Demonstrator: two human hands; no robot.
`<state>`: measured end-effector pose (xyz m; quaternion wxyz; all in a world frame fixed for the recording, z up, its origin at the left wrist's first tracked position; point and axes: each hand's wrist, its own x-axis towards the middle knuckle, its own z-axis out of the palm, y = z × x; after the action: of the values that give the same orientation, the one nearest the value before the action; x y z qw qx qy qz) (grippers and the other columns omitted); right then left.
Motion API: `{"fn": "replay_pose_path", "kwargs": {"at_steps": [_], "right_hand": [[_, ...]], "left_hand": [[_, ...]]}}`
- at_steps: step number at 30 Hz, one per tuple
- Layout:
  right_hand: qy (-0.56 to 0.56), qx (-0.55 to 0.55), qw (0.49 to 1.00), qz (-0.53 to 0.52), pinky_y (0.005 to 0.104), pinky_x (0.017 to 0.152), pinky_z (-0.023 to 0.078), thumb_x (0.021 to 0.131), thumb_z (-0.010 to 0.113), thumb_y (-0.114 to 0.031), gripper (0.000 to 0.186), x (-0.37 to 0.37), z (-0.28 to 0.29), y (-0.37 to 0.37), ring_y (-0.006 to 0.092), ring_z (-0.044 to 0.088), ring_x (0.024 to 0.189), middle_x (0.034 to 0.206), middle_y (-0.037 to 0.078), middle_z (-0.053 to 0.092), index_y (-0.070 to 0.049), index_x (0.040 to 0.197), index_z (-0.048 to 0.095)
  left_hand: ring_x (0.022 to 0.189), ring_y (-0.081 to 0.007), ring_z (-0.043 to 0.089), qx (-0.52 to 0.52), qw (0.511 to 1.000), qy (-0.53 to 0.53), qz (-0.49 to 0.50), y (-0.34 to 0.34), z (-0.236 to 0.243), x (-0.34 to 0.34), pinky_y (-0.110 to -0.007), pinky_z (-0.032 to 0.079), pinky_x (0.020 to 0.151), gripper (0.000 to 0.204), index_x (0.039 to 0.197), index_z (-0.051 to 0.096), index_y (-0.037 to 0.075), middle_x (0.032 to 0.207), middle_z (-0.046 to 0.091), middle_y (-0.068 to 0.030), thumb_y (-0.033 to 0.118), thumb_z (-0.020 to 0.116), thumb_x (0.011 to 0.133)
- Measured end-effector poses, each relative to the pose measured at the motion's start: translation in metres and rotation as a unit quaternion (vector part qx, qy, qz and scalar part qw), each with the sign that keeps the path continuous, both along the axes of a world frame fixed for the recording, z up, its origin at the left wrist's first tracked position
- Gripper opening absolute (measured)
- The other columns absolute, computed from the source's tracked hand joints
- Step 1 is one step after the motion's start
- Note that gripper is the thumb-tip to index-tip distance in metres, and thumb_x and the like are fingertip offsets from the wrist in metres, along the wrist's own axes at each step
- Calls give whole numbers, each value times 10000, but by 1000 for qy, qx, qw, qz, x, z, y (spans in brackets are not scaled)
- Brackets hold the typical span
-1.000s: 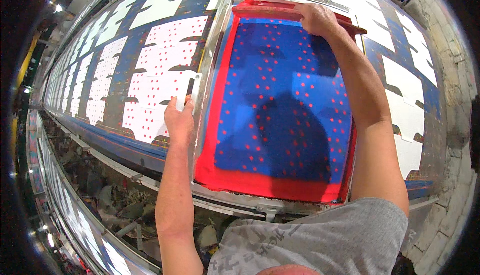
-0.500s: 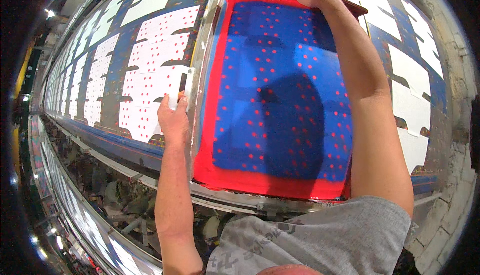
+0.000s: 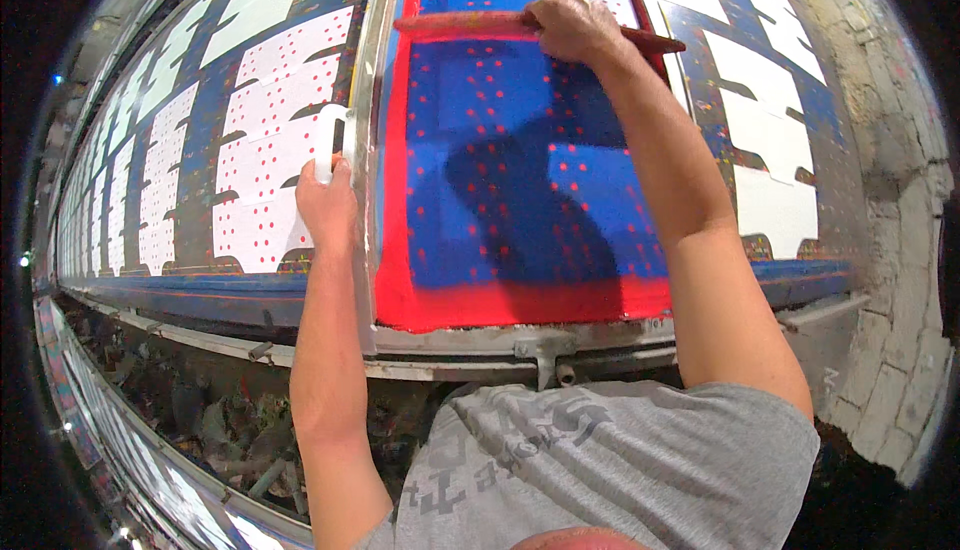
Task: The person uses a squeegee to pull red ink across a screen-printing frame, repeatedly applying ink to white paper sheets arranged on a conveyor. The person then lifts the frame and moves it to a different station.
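Strong light from above bleaches the white cut panels (image 3: 770, 212) almost flat and casts a dark, fairly crisp shadow (image 3: 570, 240) across the blue printing screen (image 3: 440, 80). Below the long printing table (image 3: 190, 288), things sink into murk. Fisheye distortion bows its edge; black vignetting swallows the corners.

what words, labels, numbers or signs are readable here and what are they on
Grey shirt: dark printed lettering, partly distorted; I won't copy its wording.
Screen frame, lower edge: small marks, too small to read.
Pale blocks at right: faint mark, too unclear to read.
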<state>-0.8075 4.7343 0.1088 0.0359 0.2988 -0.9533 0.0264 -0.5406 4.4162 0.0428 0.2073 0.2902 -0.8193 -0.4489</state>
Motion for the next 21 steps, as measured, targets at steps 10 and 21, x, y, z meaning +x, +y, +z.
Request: {"fn": "replay_pose_path", "kwargs": {"at_steps": [10, 21], "right_hand": [[-40, -27, 997, 65, 518, 901, 626, 844, 693, -103, 318, 201, 8, 37, 372, 764, 1061, 1090, 116, 776, -185, 1134, 793], [-36, -37, 998, 46, 452, 893, 595, 814, 718, -24, 372, 381, 20, 50, 306, 744, 1011, 1070, 65, 761, -156, 1150, 806]], "left_hand": [[935, -398, 758, -49, 998, 28, -24, -18, -27, -8, -489, 562, 869, 272, 1084, 765, -30, 997, 779, -239, 199, 746, 938], [949, -417, 761, -28, 999, 24, -15, -20, -38, -18, -514, 561, 885, 268, 1076, 773, -8, 1006, 781, -243, 213, 730, 931]]}}
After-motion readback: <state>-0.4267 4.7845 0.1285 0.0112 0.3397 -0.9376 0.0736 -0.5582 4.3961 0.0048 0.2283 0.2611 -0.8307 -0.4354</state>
